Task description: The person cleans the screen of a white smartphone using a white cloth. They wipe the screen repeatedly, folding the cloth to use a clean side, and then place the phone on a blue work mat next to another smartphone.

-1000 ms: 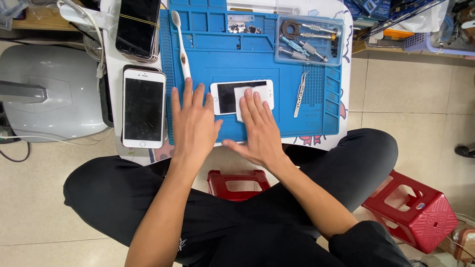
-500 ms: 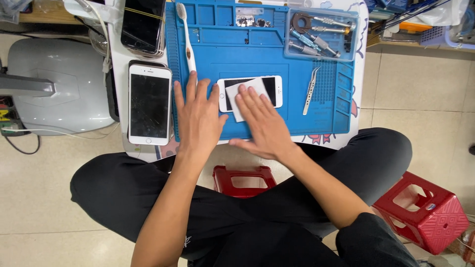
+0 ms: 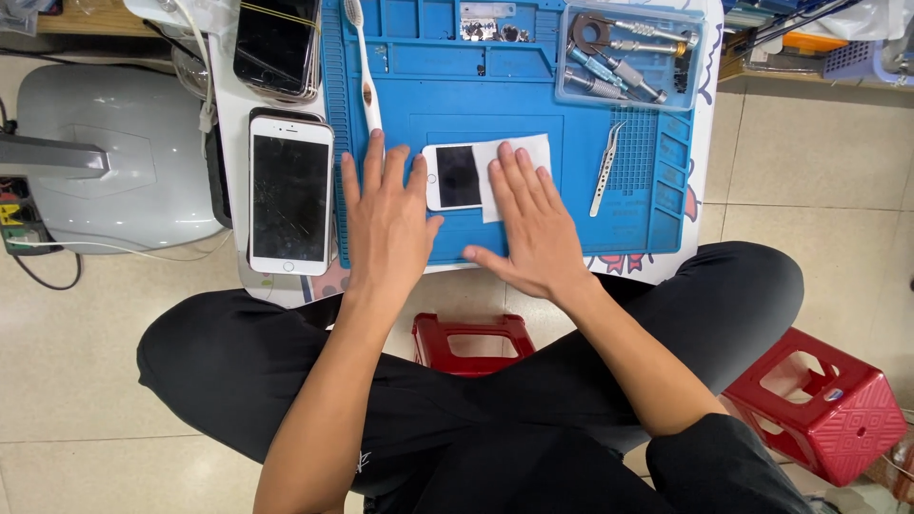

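My left hand (image 3: pixel 386 224) lies flat and open on the blue work mat (image 3: pixel 533 233), fingers spread, grasping nothing; its fingertips reach the left end of the small white phone (image 3: pixel 457 177) and steady it there. My right hand (image 3: pixel 533 224) is flat and open too, fingers together, pressing a white wipe (image 3: pixel 519 157) down over the right part of that phone. The phone sits on the mat just beyond both hands, on the far side of them, with its long axis running left to right, so my two hands share it end for end: left hand at the left end, right hand on the right. Neither palm covers its dark screen. Right of the wipe, apart from my fingers, lie the tweezers (image 3: pixel 606 169). A larger white phone (image 3: pixel 290 195) lies left of the mat, and a toothbrush (image 3: pixel 364 76) points away from my left fingertips.
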